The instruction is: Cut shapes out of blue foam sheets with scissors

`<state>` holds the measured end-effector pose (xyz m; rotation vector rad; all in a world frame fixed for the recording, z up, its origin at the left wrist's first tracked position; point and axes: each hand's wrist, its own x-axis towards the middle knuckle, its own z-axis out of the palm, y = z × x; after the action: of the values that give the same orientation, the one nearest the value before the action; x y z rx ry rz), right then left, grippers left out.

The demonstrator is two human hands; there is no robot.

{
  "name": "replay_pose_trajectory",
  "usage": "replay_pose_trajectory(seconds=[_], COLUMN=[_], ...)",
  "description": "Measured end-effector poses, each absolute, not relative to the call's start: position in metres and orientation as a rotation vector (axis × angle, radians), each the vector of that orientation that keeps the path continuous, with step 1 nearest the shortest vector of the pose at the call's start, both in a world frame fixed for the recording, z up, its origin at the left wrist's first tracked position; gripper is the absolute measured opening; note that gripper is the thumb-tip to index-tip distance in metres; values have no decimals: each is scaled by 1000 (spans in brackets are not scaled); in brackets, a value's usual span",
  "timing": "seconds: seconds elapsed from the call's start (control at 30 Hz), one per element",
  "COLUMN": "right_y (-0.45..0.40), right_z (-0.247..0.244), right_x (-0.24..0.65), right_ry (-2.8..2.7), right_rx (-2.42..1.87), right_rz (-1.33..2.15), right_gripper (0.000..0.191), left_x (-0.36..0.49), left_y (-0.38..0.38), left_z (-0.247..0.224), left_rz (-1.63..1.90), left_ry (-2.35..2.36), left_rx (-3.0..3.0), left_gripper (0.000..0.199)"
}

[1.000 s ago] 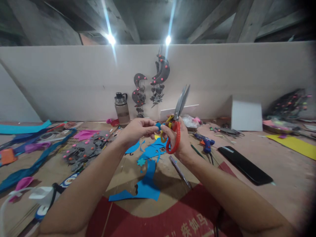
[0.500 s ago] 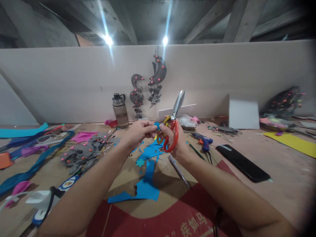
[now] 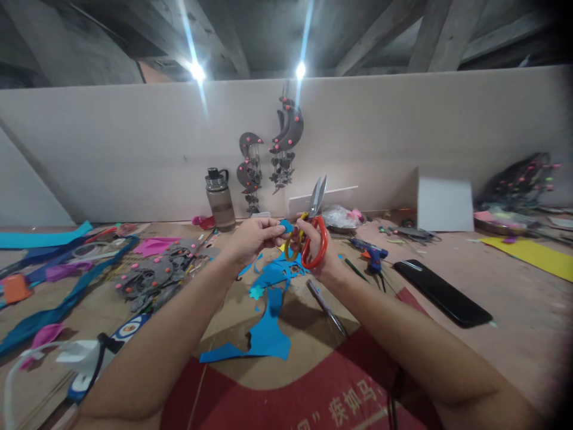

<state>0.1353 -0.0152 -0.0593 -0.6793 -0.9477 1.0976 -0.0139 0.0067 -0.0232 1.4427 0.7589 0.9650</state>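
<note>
My left hand (image 3: pixel 255 236) pinches a small blue cut-out piece (image 3: pixel 285 226) between thumb and fingertips. In my right hand (image 3: pixel 323 251) is a pair of scissors (image 3: pixel 317 197) with one red and one yellow handle; the blades point up and away, slightly parted. The scissors' handles sit right beside the blue piece. Below the hands, blue felt-like scraps (image 3: pixel 268 331) lie on cardboard, along with a small light-blue flower shape (image 3: pixel 256 292). A pen (image 3: pixel 326 306) rests under my right forearm.
A bottle (image 3: pixel 219 200) stands at the back. Grey pieces with pink dots (image 3: pixel 150 275) lie left, near blue strips (image 3: pixel 71 298). To the right are a glue gun (image 3: pixel 369 252), a black phone (image 3: pixel 442 292) and a white board (image 3: pixel 444 200). Grey moon ornaments (image 3: pixel 289 128) hang against the wall.
My right hand has turned the scissors: the blades sit lower and are parted more, and the handles have spread. The left hand still holds the blue piece in nearly the same place.
</note>
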Motion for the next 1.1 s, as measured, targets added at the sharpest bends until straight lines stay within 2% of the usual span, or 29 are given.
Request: replay_pose_trajectory(seconds=[0.37,0.73,1.0,1.1], right_y=[-21,-13,-23,-33], right_z=[-52,-51,-53,-57], right_x=[135,153,158,169], right_ry=[-937,-1194,-1400,-1537], right_rx=[-609,-916,-1138,-1245], right_rz=[1061,1112,1071,921], right_gripper=[45,44,45,41], left_x=[-13,-16,-42,-55], left_y=[-1,25,35,32], left_z=[-21,-38,-56,-67], left_rz=[1029,954,971,975], left_ry=[828,895,1004,1078], left_rx=[1571,1480,1493,1435], left_gripper=[31,24,30,35])
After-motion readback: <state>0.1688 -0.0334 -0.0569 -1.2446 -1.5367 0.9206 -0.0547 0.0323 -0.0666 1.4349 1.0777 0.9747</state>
